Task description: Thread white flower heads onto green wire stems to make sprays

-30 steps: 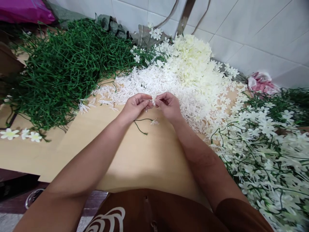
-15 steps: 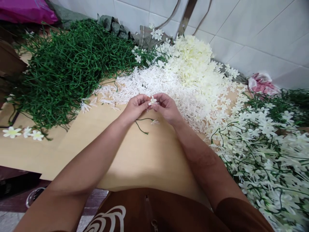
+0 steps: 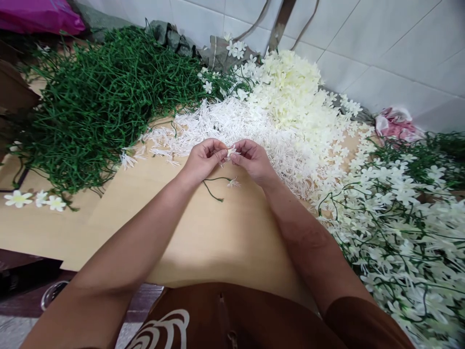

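Observation:
Between my fingertips is a small white artificial flower [image 3: 230, 152], partly hidden by them. My left hand [image 3: 206, 157] pinches it from the left, and my right hand [image 3: 254, 161] pinches its other side. Just below the hands, a green plastic stem [image 3: 212, 189] with a white stamen tip [image 3: 233, 182] lies on the cardboard [image 3: 218, 232]; whether it joins the held flower I cannot tell. Right behind my hands spreads a heap of white stamen pieces [image 3: 232, 121].
Green stems [image 3: 109, 97] are piled at the left, cream petals [image 3: 290, 92] at the back. Finished-looking flower sprays [image 3: 403, 232] crowd the right side. Several loose blossoms [image 3: 18, 198] lie at far left. A tiled wall [image 3: 392, 53] closes off the back.
The flower has turned between my fingers, its open petals less visible now. My hands have shifted only slightly; the loose stem lies where it was.

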Available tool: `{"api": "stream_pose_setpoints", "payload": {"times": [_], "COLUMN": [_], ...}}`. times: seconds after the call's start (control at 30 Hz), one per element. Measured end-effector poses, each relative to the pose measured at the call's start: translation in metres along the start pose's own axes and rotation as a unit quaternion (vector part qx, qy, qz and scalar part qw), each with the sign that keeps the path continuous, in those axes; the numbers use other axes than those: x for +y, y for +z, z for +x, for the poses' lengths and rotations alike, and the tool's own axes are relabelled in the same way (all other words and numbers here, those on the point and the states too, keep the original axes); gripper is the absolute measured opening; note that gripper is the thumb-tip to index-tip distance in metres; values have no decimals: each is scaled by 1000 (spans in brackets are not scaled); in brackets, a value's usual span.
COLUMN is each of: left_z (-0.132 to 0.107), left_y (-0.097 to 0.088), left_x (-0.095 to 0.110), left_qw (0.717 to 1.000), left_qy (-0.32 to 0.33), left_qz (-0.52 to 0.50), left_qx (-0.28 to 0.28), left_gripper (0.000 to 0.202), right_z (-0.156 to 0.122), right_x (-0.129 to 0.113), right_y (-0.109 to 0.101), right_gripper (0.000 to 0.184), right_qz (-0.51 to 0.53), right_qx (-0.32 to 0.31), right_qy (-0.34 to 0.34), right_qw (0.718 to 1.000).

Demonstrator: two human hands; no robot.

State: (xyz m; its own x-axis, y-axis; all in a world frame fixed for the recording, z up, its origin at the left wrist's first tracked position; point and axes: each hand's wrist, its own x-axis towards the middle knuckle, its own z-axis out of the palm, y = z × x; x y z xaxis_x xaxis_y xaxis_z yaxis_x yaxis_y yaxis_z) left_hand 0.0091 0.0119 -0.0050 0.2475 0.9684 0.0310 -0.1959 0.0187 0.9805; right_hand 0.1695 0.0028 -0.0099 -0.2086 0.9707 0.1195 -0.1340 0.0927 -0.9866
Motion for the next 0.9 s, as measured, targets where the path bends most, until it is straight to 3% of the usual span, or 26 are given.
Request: {"api": "stream_pose_setpoints", "payload": {"times": [0.13, 0.37, 0.6, 0.77, 0.9], "left_z": [0, -2, -3, -3, -3], "left_y": [0, 1, 2, 1, -1], "left_x": [1, 4, 7, 5, 2], "left_qw": [1000, 1000, 1000, 999, 998], "left_qy": [9, 13, 0, 3, 7], "left_qz": [13, -9, -8, -17, -24], "left_qx": [12, -20, -13, -30, -54], "left_gripper": [25, 30, 24, 25, 30], "right_z": [0, -2, -2, -3, -6], "right_x": [-1, -4, -1, 1, -2], "right_y": [-1, 0, 1, 5, 10], "right_gripper": [46, 44, 45, 43, 28], "right_qz": [-8, -9, 1, -89, -200], "right_qx": [5, 27, 8, 34, 56], "right_qy": [6, 10, 19, -57, -148], "right_qw": [1000, 1000, 1000, 994, 967]}}
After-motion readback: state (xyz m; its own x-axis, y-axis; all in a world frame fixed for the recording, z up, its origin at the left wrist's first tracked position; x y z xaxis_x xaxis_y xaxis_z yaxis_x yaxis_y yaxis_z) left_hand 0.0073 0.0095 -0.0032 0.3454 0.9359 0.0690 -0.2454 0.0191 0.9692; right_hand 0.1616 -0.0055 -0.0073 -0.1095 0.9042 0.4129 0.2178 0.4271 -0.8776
